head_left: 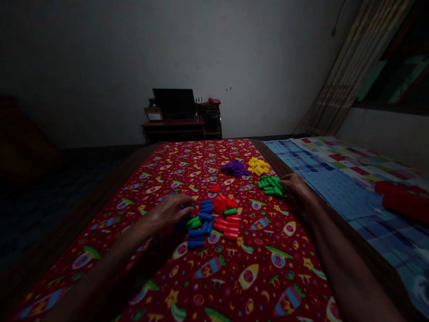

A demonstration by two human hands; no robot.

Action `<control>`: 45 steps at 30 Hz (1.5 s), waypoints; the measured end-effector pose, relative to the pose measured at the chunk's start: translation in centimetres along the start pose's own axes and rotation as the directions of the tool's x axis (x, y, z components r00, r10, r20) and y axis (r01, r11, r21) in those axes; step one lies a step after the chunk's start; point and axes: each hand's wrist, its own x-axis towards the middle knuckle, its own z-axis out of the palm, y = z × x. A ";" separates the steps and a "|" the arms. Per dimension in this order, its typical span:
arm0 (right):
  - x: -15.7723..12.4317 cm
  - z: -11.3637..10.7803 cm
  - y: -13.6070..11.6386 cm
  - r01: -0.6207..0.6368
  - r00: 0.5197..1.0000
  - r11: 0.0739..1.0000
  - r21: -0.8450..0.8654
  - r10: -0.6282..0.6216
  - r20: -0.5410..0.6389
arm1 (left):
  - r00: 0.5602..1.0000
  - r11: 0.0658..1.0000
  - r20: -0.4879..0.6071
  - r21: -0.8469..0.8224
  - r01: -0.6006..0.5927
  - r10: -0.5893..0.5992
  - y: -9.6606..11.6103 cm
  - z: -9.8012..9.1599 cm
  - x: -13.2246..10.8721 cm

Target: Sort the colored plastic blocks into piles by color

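Observation:
My left hand (172, 210) hangs over the left side of a mixed group of small plastic cylinders, its fingers bent and spread apart. Blue cylinders (206, 206) lie beside its fingertips, and some blue ones are partly hidden under the hand. Green cylinders (193, 222) and red cylinders (225, 223) lie among them. At the right edge of the cloth, my right hand (294, 182) touches a pile of green cylinders (271, 185). Its fingers are drawn together; whatever is between them is hidden.
Behind the green pile lie a purple pile (235, 168) and a yellow pile (258, 166). All rest on a red rocket-print cloth (248, 277). Blue checked bedding (338, 197) is on the right, with a red item (405, 201) on it. A desk (177, 122) with a dark screen (174, 103) stands at the wall.

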 end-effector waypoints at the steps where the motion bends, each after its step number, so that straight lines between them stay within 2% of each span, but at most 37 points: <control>1: 0.0 0.1 -0.1 -0.008 1.000 1.000 -0.014 0.008 0.016 | 1.000 1.000 0.017 0.004 -0.009 0.009 -0.6 0.3 -0.8; 4: -0.1 0.2 -0.2 -0.023 0.999 0.999 -0.043 0.024 0.037 | 0.998 0.999 0.062 0.029 -0.028 0.027 -1.4 1.5 -3.2; 8: -0.7 -0.5 -1.2 0.051 0.993 0.996 -0.068 -0.058 -0.107 | 0.999 0.997 0.042 0.074 -0.008 0.005 -0.8 2.8 -5.0; 11: -1.9 -1.1 -4.2 0.162 0.967 0.986 -0.043 -0.167 -0.190 | 1.000 0.995 0.007 0.096 -0.023 0.023 0.0 3.2 -5.1; 13: -3.4 -1.0 -7.1 0.305 0.943 0.952 0.023 -0.298 -0.148 | 1.000 0.995 -0.012 0.102 -0.021 0.022 0.3 3.4 -4.7; 15: -5.4 -0.1 -9.8 0.483 0.875 0.870 0.100 -0.485 -0.008 | 1.000 0.995 -0.001 0.103 -0.008 0.008 0.3 3.6 -4.0; 18: -8.8 2.6 -12.0 0.683 0.700 0.728 0.050 -0.673 0.241 | 1.000 0.995 0.015 0.096 0.011 -0.012 0.2 3.9 -2.8; 20: -10.7 4.7 -12.1 0.762 0.631 0.646 -0.031 -0.732 0.258 | 1.000 0.997 -0.011 0.082 0.018 -0.017 0.1 4.0 -2.1; 22: -11.7 6.1 -11.8 0.795 0.605 0.601 -0.083 -0.776 0.181 | 0.999 0.998 -0.027 0.061 0.033 -0.031 0.1 3.8 -1.5; 24: -11.8 6.1 -11.9 0.802 0.596 0.592 -0.082 -0.786 0.165 | 0.998 0.997 -0.028 0.044 0.064 -0.063 0.1 3.5 -1.1; 27: -10.4 3.3 -12.7 0.770 0.607 0.638 -0.010 -0.728 0.318 | 0.993 0.993 -0.047 0.050 0.108 -0.105 0.0 2.6 -1.0; 29: -8.8 0.5 -12.7 0.714 0.657 0.700 0.007 -0.673 0.341 | 0.991 0.991 -0.065 0.062 0.119 -0.114 -0.2 1.9 -1.1; 31: -7.1 -1.8 -11.7 0.621 0.769 0.781 -0.063 -0.592 0.240 | 0.988 0.990 -0.094 0.069 0.125 -0.119 -0.3 1.3 -1.3; 33: -5.3 -3.0 -9.7 0.456 0.890 0.868 -0.198 -0.445 0.100 | 0.984 0.988 -0.119 0.066 0.142 -0.133 0.0 1.0 -1.3; 35: -4.0 -3.0 -7.3 0.269 0.958 0.912 -0.310 -0.287 -0.014 | 0.983 0.989 -0.118 0.030 0.146 -0.142 0.5 1.1 -1.2; 37: -3.1 -2.5 -5.2 0.151 0.983 0.920 -0.362 -0.178 -0.043 | 0.985 0.992 -0.115 -0.022 0.125 -0.127 0.9 1.4 -1.1; 40: -2.6 -2.1 -3.7 0.138 0.990 0.924 -0.356 -0.128 0.054 | 0.988 0.995 -0.125 -0.066 0.078 -0.086 1.1 2.1 -1.0; 42: -2.5 -2.4 -4.2 0.165 0.986 0.929 -0.332 -0.155 0.057 | 0.985 0.994 -0.153 -0.083 0.064 -0.076 1.2 2.5 -0.9; 45: -3.6 -2.6 -6.7 0.269 0.958 0.940 -0.209 -0.284 -0.045 | 0.978 0.989 -0.193 -0.142 0.048 -0.076 1.9 2.9 -0.9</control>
